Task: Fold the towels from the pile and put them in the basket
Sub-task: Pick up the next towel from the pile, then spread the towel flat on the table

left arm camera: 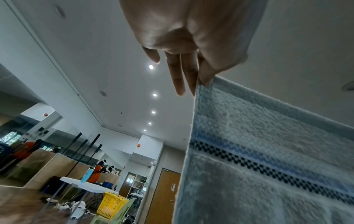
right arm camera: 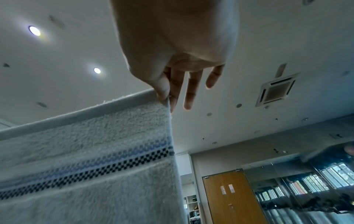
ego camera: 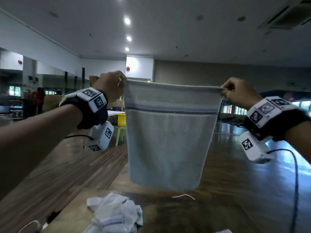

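Note:
A pale grey towel (ego camera: 168, 140) with a blue and black checked band hangs spread out in the air in front of me. My left hand (ego camera: 123, 84) pinches its top left corner between thumb and forefinger, as the left wrist view shows (left arm camera: 201, 81). My right hand (ego camera: 223, 91) pinches the top right corner the same way (right arm camera: 165, 98). The other fingers of both hands stick out straight. Below the hanging towel (left arm camera: 268, 151) (right arm camera: 86, 151), a crumpled pile of white towels (ego camera: 116, 214) lies on the wooden table (ego camera: 218, 207). The task's basket is not in view near me.
A yellow basket (ego camera: 121, 119) stands on a pale green chair (ego camera: 121, 133) far off beside a white table (left arm camera: 84, 184). People in orange stand at the back left. A thin white cable (ego camera: 183, 196) lies on the table; a dark cable (ego camera: 295, 182) hangs from my right wrist.

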`<act>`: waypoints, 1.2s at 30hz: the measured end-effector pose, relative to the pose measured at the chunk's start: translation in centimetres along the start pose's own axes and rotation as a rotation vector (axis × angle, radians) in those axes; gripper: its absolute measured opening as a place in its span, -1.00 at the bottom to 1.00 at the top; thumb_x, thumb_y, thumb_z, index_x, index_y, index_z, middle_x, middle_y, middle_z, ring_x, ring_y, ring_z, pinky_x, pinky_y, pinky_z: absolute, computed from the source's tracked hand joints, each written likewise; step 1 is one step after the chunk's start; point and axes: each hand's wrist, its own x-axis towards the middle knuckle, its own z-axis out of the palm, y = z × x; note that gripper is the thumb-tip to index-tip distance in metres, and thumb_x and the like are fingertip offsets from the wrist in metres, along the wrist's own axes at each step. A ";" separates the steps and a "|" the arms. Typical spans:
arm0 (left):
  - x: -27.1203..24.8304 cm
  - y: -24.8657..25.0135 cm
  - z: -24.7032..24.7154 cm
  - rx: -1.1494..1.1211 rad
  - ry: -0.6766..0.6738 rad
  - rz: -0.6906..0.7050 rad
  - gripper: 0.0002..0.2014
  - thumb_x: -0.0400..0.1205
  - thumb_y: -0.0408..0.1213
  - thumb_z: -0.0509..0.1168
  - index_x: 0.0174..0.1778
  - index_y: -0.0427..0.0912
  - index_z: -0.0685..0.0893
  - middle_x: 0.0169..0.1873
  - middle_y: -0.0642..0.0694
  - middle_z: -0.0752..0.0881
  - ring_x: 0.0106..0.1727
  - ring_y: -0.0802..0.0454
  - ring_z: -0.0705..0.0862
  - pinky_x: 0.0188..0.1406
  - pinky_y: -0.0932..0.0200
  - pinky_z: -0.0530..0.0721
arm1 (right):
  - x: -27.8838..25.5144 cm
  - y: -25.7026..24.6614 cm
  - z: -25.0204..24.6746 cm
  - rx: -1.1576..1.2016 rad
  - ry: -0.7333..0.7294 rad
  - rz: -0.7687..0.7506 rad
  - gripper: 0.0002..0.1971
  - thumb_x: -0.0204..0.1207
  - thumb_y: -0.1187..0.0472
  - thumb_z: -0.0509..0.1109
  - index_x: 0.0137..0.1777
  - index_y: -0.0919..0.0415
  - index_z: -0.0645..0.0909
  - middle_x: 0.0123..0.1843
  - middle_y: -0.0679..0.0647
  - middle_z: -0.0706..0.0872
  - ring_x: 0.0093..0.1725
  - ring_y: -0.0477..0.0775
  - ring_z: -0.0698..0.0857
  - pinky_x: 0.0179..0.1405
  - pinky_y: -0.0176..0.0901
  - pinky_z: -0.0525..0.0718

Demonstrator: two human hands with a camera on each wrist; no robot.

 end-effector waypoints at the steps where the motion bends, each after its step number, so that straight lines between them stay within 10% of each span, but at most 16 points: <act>1: -0.2 0.1 -0.3 0.014 -0.018 0.005 -0.83 0.64 -0.32 0.13 0.03 -0.19 0.62 -0.08 -0.20 0.69 -0.05 -0.18 0.63 -0.01 0.04 0.60 | -0.2 0.1 -0.1 0.002 -0.021 0.004 -0.79 0.47 0.12 0.41 -0.36 -0.07 0.50 -0.25 -0.08 0.67 -0.01 0.22 0.69 0.28 0.38 0.51; 8: -3.1 -1.6 -0.1 0.073 -0.199 0.040 -0.81 0.66 -0.37 0.13 0.02 -0.26 0.64 -0.07 -0.19 0.68 -0.15 -0.05 0.56 -0.16 0.17 0.51 | -3.9 -0.1 0.7 0.028 -0.274 0.012 -0.84 0.52 0.27 0.40 -0.25 0.04 0.56 -0.22 0.09 0.70 -0.15 0.15 0.68 -0.24 -0.15 0.57; 13: -5.0 -2.8 1.3 0.044 -0.290 -0.018 -0.84 0.65 -0.42 0.15 0.00 -0.26 0.63 -0.09 -0.17 0.64 -0.21 -0.01 0.57 -0.28 0.19 0.53 | -5.1 0.4 2.8 0.059 -0.360 0.047 -0.83 0.52 0.30 0.40 -0.26 0.05 0.56 -0.23 0.07 0.70 -0.13 0.17 0.68 0.03 0.04 0.64; 19: -7.6 -5.5 4.3 0.021 -0.390 -0.030 -0.84 0.59 -0.47 0.25 0.06 -0.32 0.64 -0.01 -0.22 0.68 -0.05 -0.03 0.57 -0.04 0.19 0.49 | -7.5 1.7 6.2 0.065 -0.485 0.058 -0.90 0.53 0.28 0.37 -0.19 0.10 0.58 -0.23 0.00 0.67 -0.22 -0.06 0.63 -0.30 -0.24 0.48; 24: -17.2 -8.5 9.1 -0.052 -0.557 -0.043 -0.90 0.62 -0.36 0.26 -0.07 -0.30 0.65 -0.18 -0.07 0.61 -0.09 -0.06 0.61 -0.22 0.33 0.43 | -14.5 6.0 11.0 0.178 -0.569 0.135 -0.93 0.47 0.32 0.41 -0.22 0.19 0.67 -0.25 0.05 0.75 -0.20 0.03 0.70 -0.14 -0.13 0.62; 30: -31.2 -13.4 16.5 0.060 -1.014 -0.062 -0.87 0.63 -0.25 0.21 0.01 -0.11 0.64 0.00 -0.07 0.72 0.06 -0.08 0.66 0.08 0.10 0.49 | -27.2 11.7 18.8 -0.020 -0.997 0.170 -0.87 0.48 0.19 0.40 -0.29 0.00 0.61 -0.26 -0.08 0.75 -0.21 -0.05 0.71 -0.12 -0.05 0.65; 36: -35.9 -13.5 21.5 0.199 -1.052 -0.080 -0.84 0.63 -0.16 0.13 0.03 0.08 0.59 -0.12 0.17 0.64 0.15 0.03 0.62 0.22 0.01 0.17 | -32.1 15.2 24.3 -0.114 -1.066 0.232 -0.81 0.46 0.12 0.38 -0.34 -0.10 0.49 -0.28 -0.14 0.67 -0.11 0.00 0.66 0.08 0.05 0.57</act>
